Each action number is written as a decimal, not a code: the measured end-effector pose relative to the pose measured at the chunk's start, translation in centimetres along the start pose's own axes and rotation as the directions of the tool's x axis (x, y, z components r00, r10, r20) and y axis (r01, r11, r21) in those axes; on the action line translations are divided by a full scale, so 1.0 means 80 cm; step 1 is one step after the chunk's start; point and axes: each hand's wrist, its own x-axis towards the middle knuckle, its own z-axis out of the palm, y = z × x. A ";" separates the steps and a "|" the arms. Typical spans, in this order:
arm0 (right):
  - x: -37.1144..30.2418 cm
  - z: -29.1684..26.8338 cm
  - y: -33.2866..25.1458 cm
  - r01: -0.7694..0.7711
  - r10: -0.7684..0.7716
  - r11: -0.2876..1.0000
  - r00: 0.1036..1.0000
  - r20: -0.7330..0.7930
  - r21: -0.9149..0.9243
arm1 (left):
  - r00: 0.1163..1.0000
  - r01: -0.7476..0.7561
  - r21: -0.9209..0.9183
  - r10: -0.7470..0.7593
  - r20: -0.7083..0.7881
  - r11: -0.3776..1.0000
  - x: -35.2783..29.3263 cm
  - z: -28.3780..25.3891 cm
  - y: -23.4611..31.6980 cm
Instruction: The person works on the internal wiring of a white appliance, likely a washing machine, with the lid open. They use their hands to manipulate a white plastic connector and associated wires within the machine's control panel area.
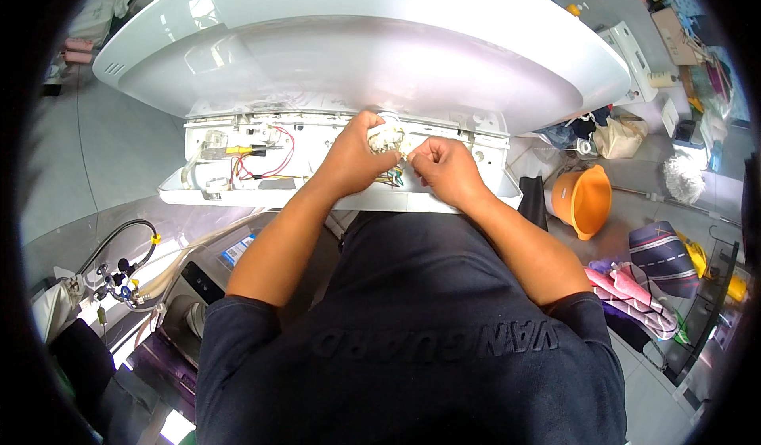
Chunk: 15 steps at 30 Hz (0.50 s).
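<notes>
In front of me a long white open housing (444,199) runs under a large curved white shell (372,52). My left hand (353,158) grips a round, off-white part (386,140) with fine detail on its face, thumb and fingers at its rim. My right hand (445,169) is closed in a pinch at the right edge of that part; what lies between its fingertips is too small to make out. Below both hands, teal and yellow wires (395,177) come out of the housing. In its left end are red wires (291,145) and a yellow-and-black connector (244,151).
On the floor at the right stands an orange bucket (590,201), with pink cloth (626,290) farther down. A beige bag (621,137) lies beyond the housing's right end. Gauges with a black hose (123,278) are at the lower left, beside a dark grey case (202,282).
</notes>
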 end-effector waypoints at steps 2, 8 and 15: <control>0.000 0.000 0.000 0.002 -0.002 1.000 1.000 -0.004 0.001 | 1.000 -0.019 0.018 0.019 -0.017 1.000 0.000 0.001 -0.003; 0.001 0.001 0.002 0.004 -0.004 1.000 1.000 -0.012 0.003 | 0.994 -0.081 0.083 0.086 -0.063 0.993 0.001 0.005 -0.012; 0.002 0.003 0.008 0.020 -0.019 1.000 0.999 -0.026 0.017 | 0.979 -0.164 0.131 0.178 -0.103 0.978 -0.001 0.011 -0.015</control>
